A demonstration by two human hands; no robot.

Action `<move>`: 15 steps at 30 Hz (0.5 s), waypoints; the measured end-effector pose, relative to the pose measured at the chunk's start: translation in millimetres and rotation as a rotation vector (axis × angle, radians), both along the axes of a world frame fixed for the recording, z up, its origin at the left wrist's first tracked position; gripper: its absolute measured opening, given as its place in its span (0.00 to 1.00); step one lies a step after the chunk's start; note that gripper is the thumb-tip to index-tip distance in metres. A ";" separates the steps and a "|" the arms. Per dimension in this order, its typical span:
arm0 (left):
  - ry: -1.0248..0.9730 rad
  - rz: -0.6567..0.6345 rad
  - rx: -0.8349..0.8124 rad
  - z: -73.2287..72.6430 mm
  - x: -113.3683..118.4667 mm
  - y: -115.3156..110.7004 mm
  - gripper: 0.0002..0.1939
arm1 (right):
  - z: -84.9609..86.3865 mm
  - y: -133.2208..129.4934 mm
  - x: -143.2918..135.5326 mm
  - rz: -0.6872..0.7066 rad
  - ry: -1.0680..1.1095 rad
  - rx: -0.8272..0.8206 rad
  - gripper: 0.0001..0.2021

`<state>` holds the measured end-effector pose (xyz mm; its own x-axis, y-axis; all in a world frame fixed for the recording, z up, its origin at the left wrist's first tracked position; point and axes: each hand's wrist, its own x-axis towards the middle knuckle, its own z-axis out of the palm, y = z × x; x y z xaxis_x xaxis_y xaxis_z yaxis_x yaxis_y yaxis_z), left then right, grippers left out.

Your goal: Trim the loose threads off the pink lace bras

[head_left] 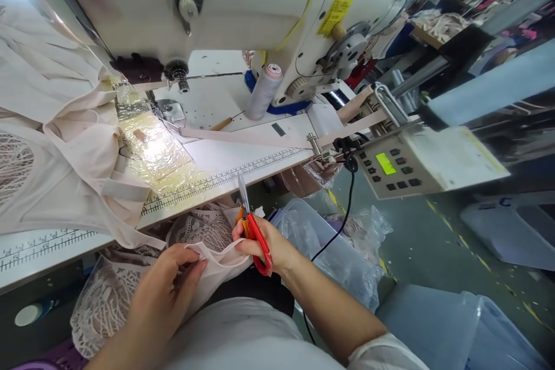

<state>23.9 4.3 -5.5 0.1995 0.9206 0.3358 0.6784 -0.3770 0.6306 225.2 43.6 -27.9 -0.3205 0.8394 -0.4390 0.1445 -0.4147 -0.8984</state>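
Between my two hands, over my lap, a pale pink garment [217, 269] is stretched. My left hand [167, 286] pinches its edge between thumb and fingertips. My right hand [264, 245] is closed around red-handled scissors [261, 243] and also holds the garment's other side; the blades point up toward the table edge. An orange item beside the scissors is partly hidden by my fingers. Lace fabric [202, 228] hangs below the table edge, behind the garment.
A white sewing machine [225, 17] stands on the table [243, 156] with a thread cone [264, 92]. Pale garments [56, 144] lie left. A control box [390, 167] juts out right. Plastic bins [299, 225] stand below, near a hanging black cable [347, 214].
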 end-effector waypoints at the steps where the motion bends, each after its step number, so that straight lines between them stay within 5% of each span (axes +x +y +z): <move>1: 0.005 -0.034 0.016 -0.8 0.0 -0.7 0.04 | -0.9 0.3 0.2 0.003 -0.008 -0.002 0.08; 8: 0.049 -0.166 -0.102 -24.8 -0.5 -12.3 0.08 | -18.4 -5.0 -4.6 -0.101 -0.319 0.119 0.11; 15: -0.219 -0.135 -0.211 -9.5 4.4 -4.1 0.07 | -18.7 -8.5 3.6 -0.001 -0.367 0.138 0.12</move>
